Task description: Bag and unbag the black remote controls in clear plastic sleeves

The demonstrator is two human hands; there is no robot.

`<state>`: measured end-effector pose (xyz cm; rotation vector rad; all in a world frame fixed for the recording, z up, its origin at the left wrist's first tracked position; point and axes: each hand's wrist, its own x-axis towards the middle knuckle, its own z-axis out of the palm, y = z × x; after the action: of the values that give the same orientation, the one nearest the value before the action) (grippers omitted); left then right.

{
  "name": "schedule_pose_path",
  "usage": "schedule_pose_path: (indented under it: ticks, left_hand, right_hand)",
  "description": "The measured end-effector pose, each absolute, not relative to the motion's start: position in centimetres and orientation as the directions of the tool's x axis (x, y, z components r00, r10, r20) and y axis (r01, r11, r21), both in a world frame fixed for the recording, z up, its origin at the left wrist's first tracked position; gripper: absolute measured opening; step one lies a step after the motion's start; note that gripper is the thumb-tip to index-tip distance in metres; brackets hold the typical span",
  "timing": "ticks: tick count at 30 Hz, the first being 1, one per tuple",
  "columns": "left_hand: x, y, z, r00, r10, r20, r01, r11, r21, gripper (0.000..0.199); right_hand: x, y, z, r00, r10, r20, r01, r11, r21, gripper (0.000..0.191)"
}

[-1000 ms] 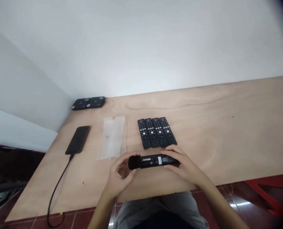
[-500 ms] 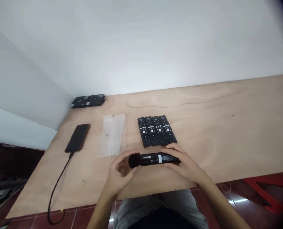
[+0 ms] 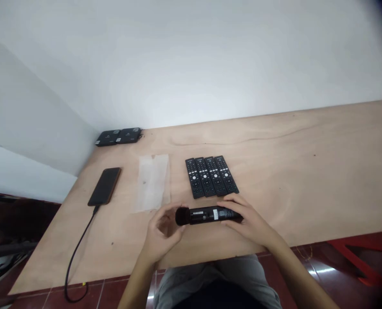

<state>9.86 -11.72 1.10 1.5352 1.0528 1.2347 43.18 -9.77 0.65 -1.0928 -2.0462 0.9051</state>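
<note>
A black microphone-like object (image 3: 206,214) with a rounded dark head (image 3: 181,216) lies level above the table's near part, a white label on its body. My left hand (image 3: 165,229) curls around the rounded head, thumb below and fingers above. The right end of the body is gripped by my right hand (image 3: 245,219), fingers on top and thumb underneath. Just beyond the object, several black remote controls (image 3: 212,177) lie side by side, buttons up. Left of them is a translucent white sleeve (image 3: 152,182), flat on the wood.
A dark phone (image 3: 104,186) with a black cable (image 3: 78,246) lies on the left of the wooden table (image 3: 290,171). Two black boxes (image 3: 118,136) sit by the wall at the back left. A red frame (image 3: 358,262) stands below the table at right.
The rounded head has shifted very slightly to the right. Both hands keep their places on the object.
</note>
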Motion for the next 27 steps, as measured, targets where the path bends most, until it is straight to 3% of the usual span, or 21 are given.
schedule_pose_path:
  ticks: [12, 18, 27]
  left_hand:
    - [10.9, -11.4, 1.9, 0.376, 0.876, 0.303, 0.387, -0.446, 0.807, 0.053]
    - [11.4, -11.6, 1.8, 0.412, 0.856, 0.313, 0.404, -0.479, 0.779, 0.051]
    - [10.8, -11.4, 1.3, 0.494, 0.852, 0.174, 0.456, -0.424, 0.782, 0.050]
  right_hand:
    - [42.4, -10.0, 1.2, -0.513, 0.824, 0.242, 0.437, 0.493, -0.752, 0.050]
    - [42.1, -10.3, 1.4, -0.530, 0.808, 0.257, 0.398, 0.505, -0.766, 0.049]
    - [41.8, -10.6, 1.6, -0.533, 0.824, 0.193, 0.395, 0.444, -0.804, 0.049]
